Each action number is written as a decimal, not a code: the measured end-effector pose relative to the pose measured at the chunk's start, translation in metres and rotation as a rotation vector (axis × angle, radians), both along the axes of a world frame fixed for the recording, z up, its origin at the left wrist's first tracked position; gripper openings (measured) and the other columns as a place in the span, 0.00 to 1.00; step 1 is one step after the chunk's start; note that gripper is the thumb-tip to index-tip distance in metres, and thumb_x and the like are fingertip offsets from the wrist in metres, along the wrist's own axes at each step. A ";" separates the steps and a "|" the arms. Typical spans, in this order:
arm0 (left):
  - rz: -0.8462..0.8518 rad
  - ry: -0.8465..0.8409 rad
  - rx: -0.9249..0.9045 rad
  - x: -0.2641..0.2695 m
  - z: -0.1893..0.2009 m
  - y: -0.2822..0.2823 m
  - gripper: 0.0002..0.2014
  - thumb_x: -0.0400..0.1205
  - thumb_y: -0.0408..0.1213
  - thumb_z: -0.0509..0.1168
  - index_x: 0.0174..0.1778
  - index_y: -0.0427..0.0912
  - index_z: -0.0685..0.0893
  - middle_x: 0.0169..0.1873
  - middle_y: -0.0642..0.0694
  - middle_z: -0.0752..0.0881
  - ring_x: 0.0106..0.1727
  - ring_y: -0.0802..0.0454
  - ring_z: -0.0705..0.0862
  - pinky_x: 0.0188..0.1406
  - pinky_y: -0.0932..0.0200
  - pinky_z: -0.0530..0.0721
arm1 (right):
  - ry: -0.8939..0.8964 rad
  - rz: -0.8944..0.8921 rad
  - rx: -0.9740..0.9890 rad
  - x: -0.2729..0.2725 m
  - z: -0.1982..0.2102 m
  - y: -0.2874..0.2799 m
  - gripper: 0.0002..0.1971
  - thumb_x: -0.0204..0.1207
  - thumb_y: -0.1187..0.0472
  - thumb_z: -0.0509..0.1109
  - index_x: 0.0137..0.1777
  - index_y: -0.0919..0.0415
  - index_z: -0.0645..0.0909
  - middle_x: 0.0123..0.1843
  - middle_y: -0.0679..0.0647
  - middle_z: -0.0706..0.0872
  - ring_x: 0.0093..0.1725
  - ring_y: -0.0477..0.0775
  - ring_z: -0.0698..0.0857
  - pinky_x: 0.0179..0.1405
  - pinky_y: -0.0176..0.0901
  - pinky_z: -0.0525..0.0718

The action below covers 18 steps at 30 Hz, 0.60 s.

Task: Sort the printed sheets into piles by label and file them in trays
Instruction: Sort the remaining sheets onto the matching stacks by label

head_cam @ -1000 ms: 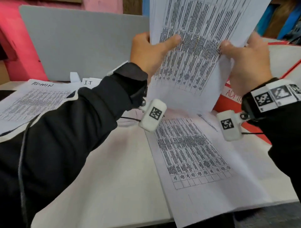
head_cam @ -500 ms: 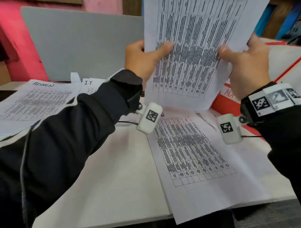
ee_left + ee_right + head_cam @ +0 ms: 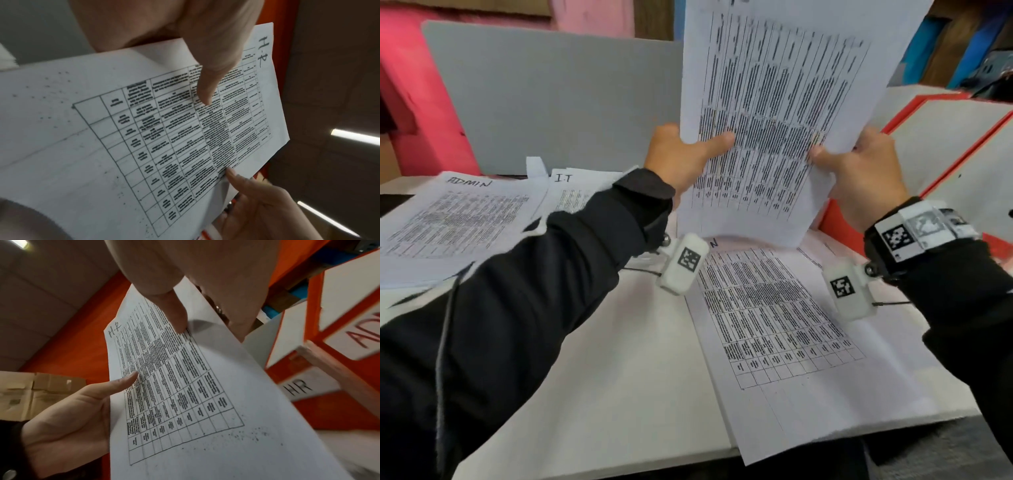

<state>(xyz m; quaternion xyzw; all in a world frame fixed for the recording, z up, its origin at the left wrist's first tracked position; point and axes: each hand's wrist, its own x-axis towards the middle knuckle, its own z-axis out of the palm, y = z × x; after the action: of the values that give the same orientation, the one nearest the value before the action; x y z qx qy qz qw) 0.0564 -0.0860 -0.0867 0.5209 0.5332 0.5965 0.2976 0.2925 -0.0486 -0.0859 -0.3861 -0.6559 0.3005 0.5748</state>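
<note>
I've drawn the H-R sheet nearer; left hand and right hand pinch its edges. Next, the HR tray at two o'clock.

I note a white printed sheet with a black table grid, hand-marked "H-R" at its top corner, held upright in the air, its lower edge bowed. Below it a similar white gridded sheet lies flat on the surface, overhanging the near edge. Far left lie a sheet marked "ADMIN" and one marked "I.T". Orange trays with white "HR" and "AD…" labels stand at right.
</note>
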 end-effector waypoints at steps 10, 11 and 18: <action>0.156 0.375 0.164 -0.001 -0.033 0.003 0.37 0.85 0.29 0.66 0.87 0.54 0.58 0.77 0.49 0.78 0.49 0.53 0.87 0.56 0.66 0.85 | -0.292 -0.049 -0.146 -0.001 -0.019 0.003 0.20 0.79 0.72 0.72 0.63 0.47 0.82 0.55 0.41 0.90 0.53 0.52 0.92 0.51 0.61 0.93; 0.173 0.442 0.218 0.003 -0.027 -0.001 0.44 0.85 0.26 0.64 0.88 0.60 0.49 0.80 0.50 0.74 0.41 0.53 0.87 0.46 0.72 0.84 | -0.325 -0.061 -0.102 -0.004 -0.016 0.002 0.22 0.78 0.72 0.71 0.64 0.45 0.80 0.54 0.36 0.88 0.53 0.50 0.91 0.53 0.57 0.92; 0.100 0.850 0.041 0.019 -0.011 -0.018 0.17 0.85 0.47 0.60 0.66 0.54 0.87 0.53 0.47 0.92 0.62 0.39 0.86 0.67 0.50 0.82 | -0.289 0.114 -0.138 -0.057 -0.005 -0.022 0.24 0.77 0.74 0.67 0.62 0.45 0.68 0.44 0.52 0.92 0.34 0.60 0.92 0.28 0.59 0.93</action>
<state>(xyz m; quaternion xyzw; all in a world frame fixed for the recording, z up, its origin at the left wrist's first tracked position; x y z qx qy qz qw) 0.0759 -0.1042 -0.0977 0.6997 0.6209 0.3531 0.0119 0.2357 -0.0704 -0.0909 -0.4260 -0.7305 0.3185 0.4284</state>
